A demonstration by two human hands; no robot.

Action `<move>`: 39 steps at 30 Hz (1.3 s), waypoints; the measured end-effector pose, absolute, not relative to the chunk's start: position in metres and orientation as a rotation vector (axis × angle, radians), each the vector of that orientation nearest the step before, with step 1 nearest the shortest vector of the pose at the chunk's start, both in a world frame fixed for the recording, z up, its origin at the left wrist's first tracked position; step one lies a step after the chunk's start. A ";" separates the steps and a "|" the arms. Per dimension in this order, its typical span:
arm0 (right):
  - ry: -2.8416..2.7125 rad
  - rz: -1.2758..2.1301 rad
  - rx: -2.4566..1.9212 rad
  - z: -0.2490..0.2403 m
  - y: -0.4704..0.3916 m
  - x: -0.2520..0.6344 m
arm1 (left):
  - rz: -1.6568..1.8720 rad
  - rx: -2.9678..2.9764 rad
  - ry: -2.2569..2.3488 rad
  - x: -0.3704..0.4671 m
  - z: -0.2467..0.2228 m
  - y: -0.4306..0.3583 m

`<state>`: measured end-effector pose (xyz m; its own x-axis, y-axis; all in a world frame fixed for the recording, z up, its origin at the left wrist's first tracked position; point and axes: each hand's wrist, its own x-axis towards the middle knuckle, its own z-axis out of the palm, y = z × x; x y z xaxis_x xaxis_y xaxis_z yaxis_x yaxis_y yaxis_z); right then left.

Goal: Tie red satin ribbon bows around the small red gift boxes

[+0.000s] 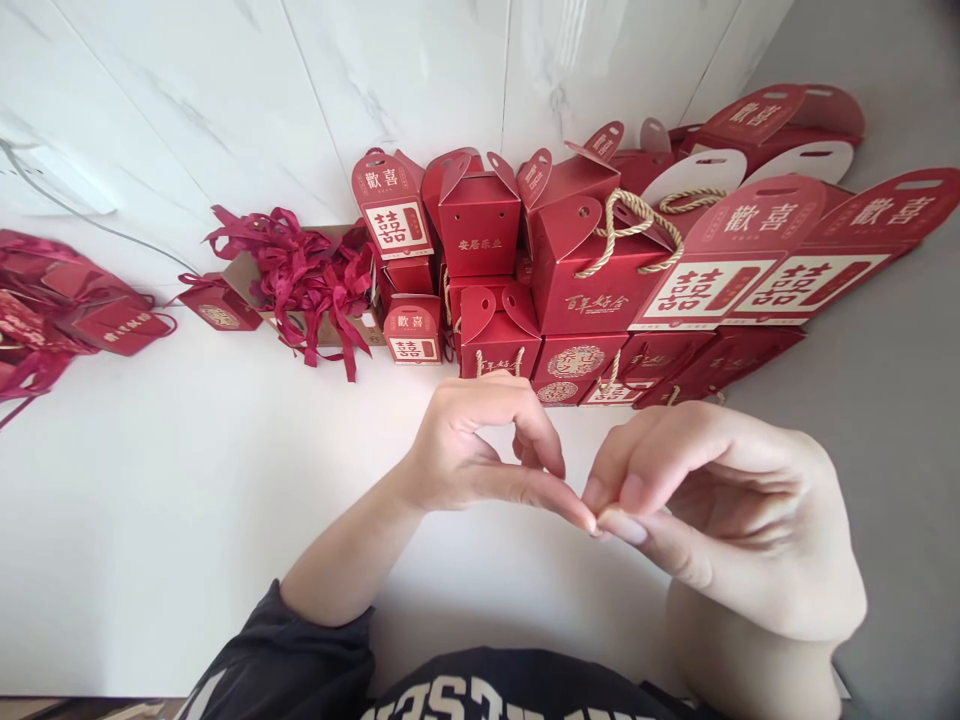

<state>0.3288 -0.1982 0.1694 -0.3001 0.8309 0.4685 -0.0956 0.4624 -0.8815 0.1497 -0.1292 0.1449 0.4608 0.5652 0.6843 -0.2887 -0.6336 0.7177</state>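
Note:
My left hand point(487, 450) is raised over the white table, its thumb stretched toward the right and its fingers curled but apart from the thumb. Nothing shows between them. Close beside it, my right hand point(735, 510) has thumb and fingertips pressed together in a pinch, touching the tip of the left thumb. Whether anything tiny sits in that pinch is hidden. Behind the hands stand stacked red gift boxes point(592, 290), some with gold rope handles.
Dark red ribbons point(300, 270) spill from a cardboard box left of the stacks, with a small red box point(220, 302) beside it. More red boxes point(105, 310) lie far left. A white table point(187, 500) meets a marbled wall point(420, 70); a grey surface rises at right.

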 end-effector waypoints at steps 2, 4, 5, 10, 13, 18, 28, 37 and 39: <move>-1.612 1.060 -0.650 0.169 -0.198 0.329 | 1.269 1.867 0.238 0.150 0.145 -0.130; -1.616 1.067 -0.639 0.169 -0.197 0.328 | 1.266 1.864 0.240 0.150 0.145 -0.130; -1.617 1.070 -0.634 0.169 -0.197 0.328 | 1.266 1.861 0.240 0.150 0.144 -0.130; -1.606 1.080 -0.643 0.170 -0.197 0.330 | 1.226 1.818 0.217 0.149 0.144 -0.130; -1.633 1.124 -0.677 0.171 -0.196 0.331 | 1.065 1.786 0.244 0.145 0.147 -0.130; -1.697 1.166 -0.709 0.171 -0.195 0.332 | 0.886 1.774 0.294 0.138 0.151 -0.128; -1.718 1.081 -0.771 0.172 -0.198 0.332 | 1.282 2.085 0.258 0.145 0.143 -0.119; -1.724 0.875 -0.901 0.165 -0.197 0.336 | 1.497 2.137 1.549 0.071 0.111 -0.029; -1.745 0.870 -0.902 0.164 -0.197 0.335 | 1.312 2.138 1.697 0.055 0.092 -0.009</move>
